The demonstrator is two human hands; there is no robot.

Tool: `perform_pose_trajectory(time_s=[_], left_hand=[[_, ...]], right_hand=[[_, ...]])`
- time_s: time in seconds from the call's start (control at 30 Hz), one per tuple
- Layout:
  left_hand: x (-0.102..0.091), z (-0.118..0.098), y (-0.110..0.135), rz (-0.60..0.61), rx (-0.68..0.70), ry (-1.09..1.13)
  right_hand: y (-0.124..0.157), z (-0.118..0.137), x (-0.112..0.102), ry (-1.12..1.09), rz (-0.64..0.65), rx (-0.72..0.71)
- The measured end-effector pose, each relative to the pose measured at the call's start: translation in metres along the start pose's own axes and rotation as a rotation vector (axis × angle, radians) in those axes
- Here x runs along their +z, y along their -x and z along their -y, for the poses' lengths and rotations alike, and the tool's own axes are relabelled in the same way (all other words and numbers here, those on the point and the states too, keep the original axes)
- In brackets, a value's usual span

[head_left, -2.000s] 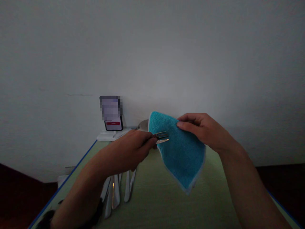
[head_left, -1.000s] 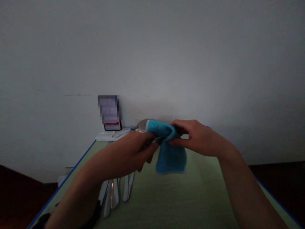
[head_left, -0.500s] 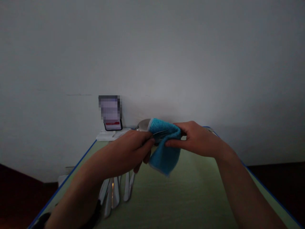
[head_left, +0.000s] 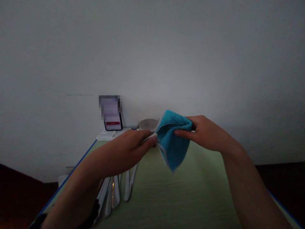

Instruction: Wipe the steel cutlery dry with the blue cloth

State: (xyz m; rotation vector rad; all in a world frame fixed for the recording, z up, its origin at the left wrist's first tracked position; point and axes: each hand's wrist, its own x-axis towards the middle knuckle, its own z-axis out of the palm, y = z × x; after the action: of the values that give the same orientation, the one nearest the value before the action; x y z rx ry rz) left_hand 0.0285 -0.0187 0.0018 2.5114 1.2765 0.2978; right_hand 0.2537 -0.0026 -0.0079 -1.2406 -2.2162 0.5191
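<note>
My left hand (head_left: 133, 148) is closed, thumb on top, around the pale metal handle of a piece of cutlery (head_left: 152, 136). Its other end runs into a blue cloth (head_left: 177, 146), so its kind is hidden; a thin metal edge shows along a fold. With thumb and fingers, my right hand (head_left: 199, 132) pinches the cloth from the right, and a corner hangs down below. Behind the hands, a round metal bowl (head_left: 147, 123) is partly covered. Several silver cutlery handles (head_left: 116, 194) lie on the table under my left forearm.
A phone (head_left: 112, 117) leans on a white stand (head_left: 103, 135) at the table's back left, against the grey wall (head_left: 190, 63). The pale green table (head_left: 181, 200) has blue edging. Something white (head_left: 62, 180) stands beyond its left edge.
My right hand and the cloth have moved right and slightly up, away from my left hand. More of the cutlery handle and the bowl now shows.
</note>
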Motion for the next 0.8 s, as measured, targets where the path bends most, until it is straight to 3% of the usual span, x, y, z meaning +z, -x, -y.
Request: perform_pose_trajectory(time_s=[0.27, 0.5, 0.8], left_hand=[[0.001, 0.006, -0.002, 0.021, -0.017, 0.029], [0.001, 0.008, -0.001, 0.057, -0.032, -0.01], [0.003, -0.007, -0.001, 0.098, 0.03, -0.039]], right_hand=[[0.001, 0.001, -0.002, -0.073, -0.036, -0.007], [0.002, 0.002, -0.005, 0.001, -0.097, 0.021], [-0.003, 0.02, 0.008, 0.014, 0.101, -0.059]])
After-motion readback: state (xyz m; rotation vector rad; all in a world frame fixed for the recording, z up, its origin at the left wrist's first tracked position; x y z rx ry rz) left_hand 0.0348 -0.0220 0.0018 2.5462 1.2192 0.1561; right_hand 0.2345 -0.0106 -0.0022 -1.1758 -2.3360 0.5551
